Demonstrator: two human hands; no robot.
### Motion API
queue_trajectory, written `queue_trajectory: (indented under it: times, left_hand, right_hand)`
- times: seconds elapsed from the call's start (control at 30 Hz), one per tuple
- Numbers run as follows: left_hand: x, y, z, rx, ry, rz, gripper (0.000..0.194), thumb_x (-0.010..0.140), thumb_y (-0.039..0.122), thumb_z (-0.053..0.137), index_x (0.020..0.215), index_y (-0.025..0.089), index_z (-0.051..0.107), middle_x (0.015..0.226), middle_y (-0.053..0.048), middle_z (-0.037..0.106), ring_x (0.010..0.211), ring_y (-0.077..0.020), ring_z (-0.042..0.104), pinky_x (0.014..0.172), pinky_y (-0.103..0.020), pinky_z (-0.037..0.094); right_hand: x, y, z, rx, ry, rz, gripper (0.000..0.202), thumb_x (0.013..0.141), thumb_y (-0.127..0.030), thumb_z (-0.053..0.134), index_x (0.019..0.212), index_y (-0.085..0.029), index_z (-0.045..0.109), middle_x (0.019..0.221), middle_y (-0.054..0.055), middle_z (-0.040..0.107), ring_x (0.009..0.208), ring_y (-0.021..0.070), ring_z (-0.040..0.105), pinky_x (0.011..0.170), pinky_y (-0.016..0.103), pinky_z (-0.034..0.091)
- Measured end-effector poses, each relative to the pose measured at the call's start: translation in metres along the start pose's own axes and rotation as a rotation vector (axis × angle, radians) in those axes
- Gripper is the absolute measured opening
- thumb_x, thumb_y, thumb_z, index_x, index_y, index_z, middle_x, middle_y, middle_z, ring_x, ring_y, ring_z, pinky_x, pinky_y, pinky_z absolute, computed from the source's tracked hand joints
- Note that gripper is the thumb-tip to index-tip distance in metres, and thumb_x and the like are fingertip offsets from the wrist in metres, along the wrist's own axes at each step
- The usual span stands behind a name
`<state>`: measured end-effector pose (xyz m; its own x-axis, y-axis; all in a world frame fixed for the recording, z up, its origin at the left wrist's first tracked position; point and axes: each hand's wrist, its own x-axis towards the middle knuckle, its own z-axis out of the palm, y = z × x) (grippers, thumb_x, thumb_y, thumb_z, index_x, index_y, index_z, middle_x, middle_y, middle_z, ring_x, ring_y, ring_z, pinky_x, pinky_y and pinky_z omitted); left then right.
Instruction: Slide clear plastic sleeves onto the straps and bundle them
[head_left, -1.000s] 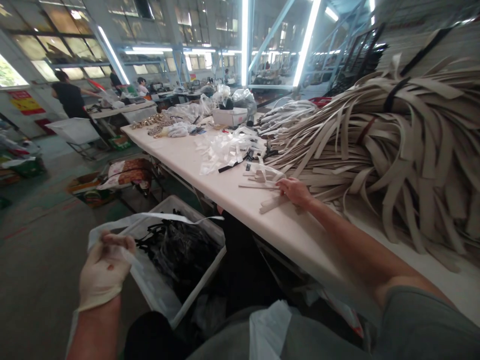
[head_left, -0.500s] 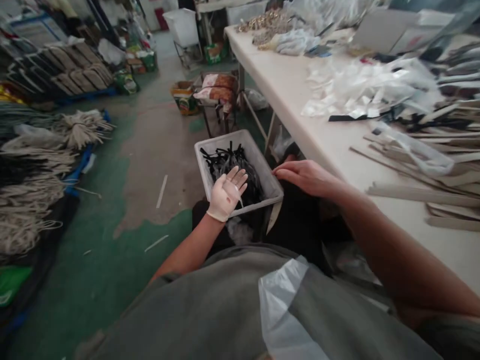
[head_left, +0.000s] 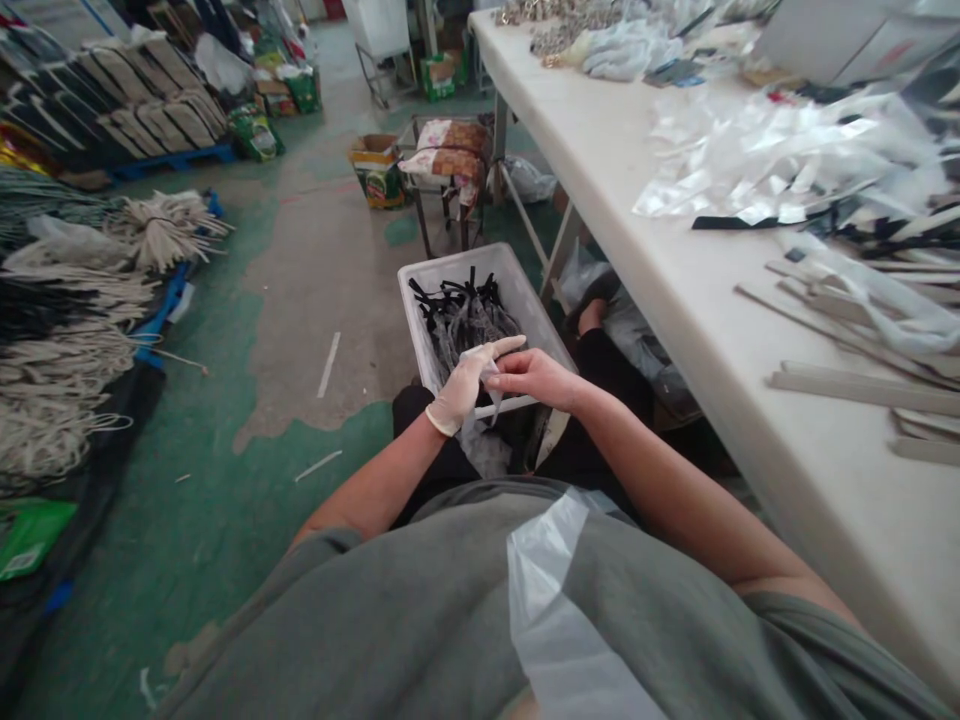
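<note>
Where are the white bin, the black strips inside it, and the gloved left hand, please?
White bin [head_left: 523,285]: head view, on its bare inner side wall.
Black strips [head_left: 466,312]: head view, on the middle of their visible heap.
Gloved left hand [head_left: 459,388]: head view, on the middle of the hand.

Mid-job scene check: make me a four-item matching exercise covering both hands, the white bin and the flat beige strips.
1. Left hand
2. Right hand
3. White bin
4. Flat beige strips

A. On the tabletop
B. Bare
C. Holding black strips
D. Gloved

Pairs: 1-D, 2-B, 3-C, 4-A
</note>
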<state>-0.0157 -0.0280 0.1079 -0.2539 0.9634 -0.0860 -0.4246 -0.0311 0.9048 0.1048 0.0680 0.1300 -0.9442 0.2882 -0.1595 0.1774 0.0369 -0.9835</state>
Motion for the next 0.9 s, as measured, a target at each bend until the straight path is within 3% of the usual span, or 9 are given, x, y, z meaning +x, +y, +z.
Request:
queue_trajectory:
  times: [0.17, 0.33, 0.5, 0.63, 0.77, 0.9]
  left_hand:
    - [0.007, 0.005, 0.004, -0.193, 0.021, -0.059, 0.043, 0.092, 0.040, 0.044, 0.104, 0.012, 0.075, 0.117, -0.013, 0.073, 0.128, -0.0277, 0.055, 0.113, -0.041, 0.037]
    - [0.010, 0.006, 0.010, -0.283, 0.018, -0.136, 0.041, 0.090, 0.037, 0.047, 0.106, 0.011, 0.074, 0.118, -0.014, 0.072, 0.129, -0.0291, 0.055, 0.110, -0.041, 0.041]
    - [0.012, -0.002, 0.008, -0.183, -0.054, -0.109, 0.041, 0.088, 0.040, 0.054, 0.111, 0.012, 0.073, 0.117, -0.013, 0.073, 0.121, -0.0303, 0.061, 0.104, -0.040, 0.047]
    - [0.009, -0.001, 0.003, 0.050, -0.124, 0.056, 0.041, 0.090, 0.041, 0.054, 0.118, 0.016, 0.072, 0.127, -0.007, 0.069, 0.129, -0.0279, 0.054, 0.109, -0.035, 0.041]
    - [0.005, -0.004, 0.000, 0.159, -0.068, 0.088, 0.053, 0.091, 0.059, 0.051, 0.120, 0.019, 0.070, 0.131, -0.008, 0.066, 0.132, -0.0254, 0.052, 0.111, -0.033, 0.037]
    - [0.001, -0.014, -0.008, 0.130, 0.046, -0.036, 0.067, 0.079, 0.073, 0.057, 0.110, 0.015, 0.070, 0.107, -0.011, 0.072, 0.105, -0.0249, 0.065, 0.090, -0.033, 0.050]
  right_hand:
    - [-0.010, -0.004, -0.014, -0.002, -0.065, 0.010, 0.043, 0.074, -0.055, 0.073, 0.076, -0.013, 0.069, 0.061, -0.002, 0.057, 0.055, 0.0081, 0.045, 0.051, 0.022, 0.033]
    - [-0.010, -0.009, -0.021, 0.038, -0.113, 0.026, 0.047, 0.076, -0.058, 0.072, 0.089, -0.013, 0.070, 0.078, 0.003, 0.067, 0.053, 0.0074, 0.050, 0.050, 0.022, 0.037]
    - [-0.001, 0.000, -0.015, 0.103, -0.006, 0.050, 0.050, 0.071, -0.062, 0.075, 0.074, -0.013, 0.066, 0.059, -0.002, 0.056, 0.047, 0.0059, 0.043, 0.045, 0.021, 0.030]
    - [0.001, 0.009, -0.008, 0.284, 0.045, 0.117, 0.049, 0.062, -0.058, 0.082, 0.070, -0.015, 0.059, 0.053, -0.005, 0.049, 0.047, 0.0056, 0.040, 0.045, 0.019, 0.028]
    - [0.000, 0.012, -0.004, 0.416, 0.040, 0.142, 0.051, 0.057, -0.053, 0.086, 0.066, -0.018, 0.049, 0.049, -0.009, 0.041, 0.042, 0.0037, 0.032, 0.042, 0.019, 0.022]
    - [0.000, 0.015, -0.005, 0.373, 0.145, 0.126, 0.050, 0.061, -0.053, 0.082, 0.068, -0.020, 0.045, 0.047, -0.010, 0.042, 0.038, 0.0032, 0.028, 0.039, 0.019, 0.016]
